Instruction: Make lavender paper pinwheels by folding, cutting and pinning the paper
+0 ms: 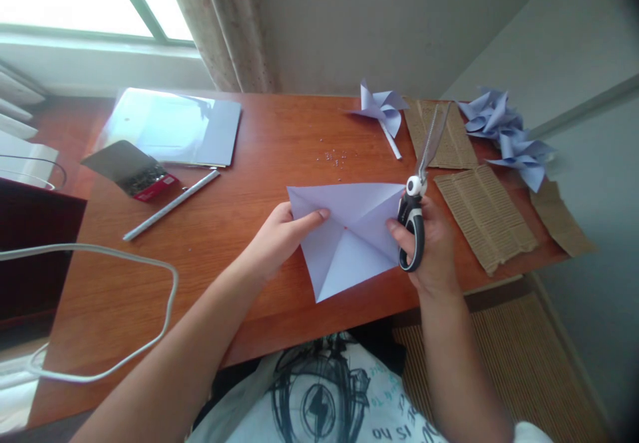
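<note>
A creased sheet of pale paper (344,250) is held above the near side of the table, with diagonal folds meeting at a small red dot in its middle. My left hand (284,233) pinches the sheet's left edge, thumb on top. At its right edge, my right hand (429,243) grips the paper and also carries a pair of scissors (413,223). The scissors have black and white handles, and their blades point away from me. Which right-hand fingers lie behind the paper is hidden.
A paper pinwheel (380,107) on a white stick lies at the back, near scattered tiny beads (333,158). More pinwheels (509,127) and corrugated cardboard pieces (486,217) are right. Leftward are a folder (219,130), an open red box (154,187), a rolled paper stick (172,205) and a white cable (172,290).
</note>
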`<state>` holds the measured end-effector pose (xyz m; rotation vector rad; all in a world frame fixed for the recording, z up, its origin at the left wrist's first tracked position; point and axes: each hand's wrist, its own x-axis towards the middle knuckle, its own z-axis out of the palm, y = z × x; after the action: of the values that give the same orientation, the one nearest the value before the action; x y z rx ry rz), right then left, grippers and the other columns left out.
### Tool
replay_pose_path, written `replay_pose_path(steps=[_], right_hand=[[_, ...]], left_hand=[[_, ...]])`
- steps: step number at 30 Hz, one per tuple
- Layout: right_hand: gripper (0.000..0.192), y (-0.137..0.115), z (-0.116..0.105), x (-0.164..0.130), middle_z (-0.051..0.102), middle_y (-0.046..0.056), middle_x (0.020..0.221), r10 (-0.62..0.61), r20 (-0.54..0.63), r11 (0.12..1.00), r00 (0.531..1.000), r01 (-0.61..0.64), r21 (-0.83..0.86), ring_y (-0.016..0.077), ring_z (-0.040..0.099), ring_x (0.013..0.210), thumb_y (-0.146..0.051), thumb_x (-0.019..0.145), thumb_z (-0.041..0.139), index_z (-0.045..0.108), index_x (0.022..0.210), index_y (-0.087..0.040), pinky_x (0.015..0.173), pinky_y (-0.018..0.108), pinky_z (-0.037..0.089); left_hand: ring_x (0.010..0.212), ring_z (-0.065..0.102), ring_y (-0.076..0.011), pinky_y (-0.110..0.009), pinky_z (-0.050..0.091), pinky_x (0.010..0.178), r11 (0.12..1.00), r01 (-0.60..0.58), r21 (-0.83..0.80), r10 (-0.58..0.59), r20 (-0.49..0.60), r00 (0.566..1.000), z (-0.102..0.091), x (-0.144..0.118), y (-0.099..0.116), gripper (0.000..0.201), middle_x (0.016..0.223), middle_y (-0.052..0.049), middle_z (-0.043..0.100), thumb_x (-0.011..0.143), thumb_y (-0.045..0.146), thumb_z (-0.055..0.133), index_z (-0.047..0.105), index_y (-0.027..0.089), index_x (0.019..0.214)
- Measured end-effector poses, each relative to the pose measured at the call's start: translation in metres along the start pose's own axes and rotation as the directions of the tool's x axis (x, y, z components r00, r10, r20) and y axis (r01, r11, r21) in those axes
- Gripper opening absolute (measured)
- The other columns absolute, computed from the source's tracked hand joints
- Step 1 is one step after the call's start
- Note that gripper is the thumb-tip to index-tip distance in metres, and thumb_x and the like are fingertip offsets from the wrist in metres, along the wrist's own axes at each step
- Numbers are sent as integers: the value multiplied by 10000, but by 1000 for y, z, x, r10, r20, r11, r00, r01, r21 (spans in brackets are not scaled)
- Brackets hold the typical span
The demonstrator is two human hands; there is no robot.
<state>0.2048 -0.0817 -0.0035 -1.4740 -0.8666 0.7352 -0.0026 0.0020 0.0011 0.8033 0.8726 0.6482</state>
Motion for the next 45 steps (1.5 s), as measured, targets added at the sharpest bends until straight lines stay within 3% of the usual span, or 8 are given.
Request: replay_pose_path(steps=[10, 15, 20, 25, 28, 31, 37, 45], right_hand=[[380, 4, 8, -8, 713, 30, 988, 279, 159, 918, 947, -312, 244, 258, 666, 921, -326, 747, 780, 702, 1112, -252, 873, 448, 563], [313, 14, 20, -3, 678, 11, 977, 204, -26, 932, 979, -186, 311, 213, 644, 903, -311, 745, 793, 673, 1024, -239, 903, 404, 540], [379, 20, 29, 8, 645, -8, 1040, 174, -225, 941, 959, -94, 324, 178, 618, 965, -331, 738, 787, 642, 1077, -248, 953, 365, 488], [436, 18, 47, 10, 621, 2, 1054, 146, -373, 951, 916, -26, 309, 150, 605, 912, -337, 725, 779, 609, 1115, -242, 884, 313, 495], [426, 14, 57, 6, 629, 18, 1048, 82, -376, 973, 923, 8, 232, 147, 608, 864, -346, 748, 763, 586, 1120, -239, 823, 298, 510], [417, 12, 63, 3, 645, 35, 1043, -8, -358, 991, 934, 54, 119, 159, 619, 856, -350, 764, 757, 580, 1126, -240, 794, 297, 528], [408, 18, 64, 3, 643, 15, 970, -115, -306, 990, 945, 134, 41, 150, 626, 841, -311, 803, 730, 583, 1177, -237, 798, 274, 529], [423, 24, 61, 4, 662, 28, 1018, -74, -305, 985, 949, 117, 125, 156, 636, 938, -289, 791, 752, 585, 1175, -229, 841, 270, 520]], left_hand=[[668, 720, -214, -282, 553, 611, 993, 93, -79, -92, 22, 996, -6, 1, 10, 353, 848, -94, 787, 706, 365, 878, 743, 143, 944], [755, 732, -239, -263, 524, 561, 989, 66, -136, -63, 23, 998, -7, 5, 8, 421, 945, -92, 784, 813, 509, 752, 753, 168, 1061], [811, 708, -232, -281, 554, 616, 980, -62, -192, 88, 129, 988, -8, 3, 7, 586, 1011, -108, 768, 849, 695, 621, 752, 186, 1108], [802, 690, -201, -279, 571, 715, 970, -243, -6, 242, 86, 966, 2, 0, -3, 419, 907, -65, 759, 718, 483, 863, 743, 168, 966], [704, 660, -168, -265, 561, 651, 964, -217, 151, 227, -52, 973, 12, 2, -10, 349, 835, -45, 744, 725, 402, 866, 725, 145, 915], [583, 614, -141, -247, 525, 530, 980, -131, 149, 156, -172, 973, 15, 4, -12, 372, 757, -32, 718, 718, 408, 858, 724, 131, 926], [666, 656, -129, -189, 515, 523, 998, -17, -57, 10, -126, 992, 6, 5, -8, 360, 828, -42, 740, 714, 389, 860, 751, 140, 950], [657, 685, -166, -236, 533, 549, 988, -44, 148, 53, -63, 997, 10, 2, -9, 345, 799, -63, 761, 742, 379, 854, 738, 123, 942]])
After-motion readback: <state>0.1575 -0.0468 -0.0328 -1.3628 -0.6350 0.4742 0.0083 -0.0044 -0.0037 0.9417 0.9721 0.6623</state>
